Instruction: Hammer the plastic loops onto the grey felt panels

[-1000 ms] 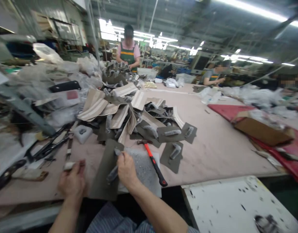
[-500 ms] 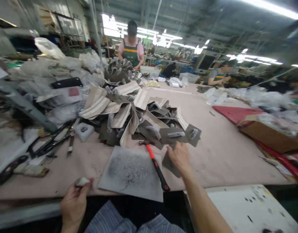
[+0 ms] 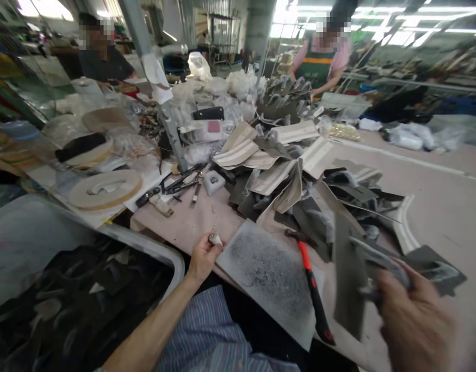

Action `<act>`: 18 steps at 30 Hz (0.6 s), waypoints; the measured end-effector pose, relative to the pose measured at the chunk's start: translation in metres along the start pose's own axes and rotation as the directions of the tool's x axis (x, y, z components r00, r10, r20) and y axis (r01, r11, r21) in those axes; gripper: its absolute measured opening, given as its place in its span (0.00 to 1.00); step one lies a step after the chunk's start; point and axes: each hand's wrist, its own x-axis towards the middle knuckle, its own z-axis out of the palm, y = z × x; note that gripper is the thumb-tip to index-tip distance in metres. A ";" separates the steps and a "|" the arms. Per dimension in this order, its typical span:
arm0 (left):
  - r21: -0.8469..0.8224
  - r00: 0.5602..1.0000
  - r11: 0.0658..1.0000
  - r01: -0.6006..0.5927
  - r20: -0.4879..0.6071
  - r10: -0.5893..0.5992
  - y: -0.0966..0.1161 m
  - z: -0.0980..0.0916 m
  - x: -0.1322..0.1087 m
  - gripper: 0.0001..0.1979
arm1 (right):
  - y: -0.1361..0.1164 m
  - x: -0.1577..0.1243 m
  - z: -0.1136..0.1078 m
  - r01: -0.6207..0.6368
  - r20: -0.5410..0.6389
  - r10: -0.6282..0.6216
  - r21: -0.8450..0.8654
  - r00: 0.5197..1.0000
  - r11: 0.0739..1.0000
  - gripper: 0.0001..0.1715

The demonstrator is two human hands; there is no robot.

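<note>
My left hand [image 3: 202, 261] is closed around a small whitish cylinder [image 3: 215, 238] near the table's front edge; its exact kind is unclear. My right hand [image 3: 416, 315], blurred, grips a dark grey-green panel [image 3: 348, 279] by its plastic-wrapped handle, and the panel hangs tilted over the table. Between the hands lies a grey, scuffed board [image 3: 264, 268]. A hammer [image 3: 313, 294] with a red and black handle rests across the board's right side. Behind it spreads a heap of similar panels [image 3: 278, 178], some showing pale striped faces, others plastic-wrapped handles.
A white block with a hole [image 3: 213, 182] and hand tools [image 3: 195, 196] lie left of the heap. Further left are a tape roll [image 3: 106, 188] and a bin [image 3: 178, 266] of dark pieces. A metal post [image 3: 171, 132] rises there. Two people [image 3: 319, 67] work beyond.
The view has swung left, bringing the bin and tape roll into sight. My right hand has lifted a panel by its handle from beside the hammer. My left hand still holds the whitish cylinder.
</note>
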 end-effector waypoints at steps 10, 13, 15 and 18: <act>0.158 0.983 0.970 -0.185 0.040 0.181 0.009 0.049 0.044 0.14 | -0.120 -0.105 0.111 0.222 0.401 -0.172 -0.079 0.900 0.972 0.28; 0.146 0.990 0.981 -0.127 0.082 0.116 -0.013 0.059 0.057 0.13 | -0.115 -0.109 0.108 0.147 0.414 -0.156 0.055 0.897 0.988 0.29; 0.121 0.993 0.989 -0.085 0.093 0.074 -0.024 0.063 0.063 0.14 | -0.115 -0.109 0.107 0.103 0.439 -0.167 0.167 0.883 0.981 0.31; 0.169 0.993 0.981 -0.099 0.078 0.087 -0.026 0.067 0.064 0.13 | -0.115 -0.108 0.110 0.032 0.485 -0.154 0.251 0.861 0.968 0.30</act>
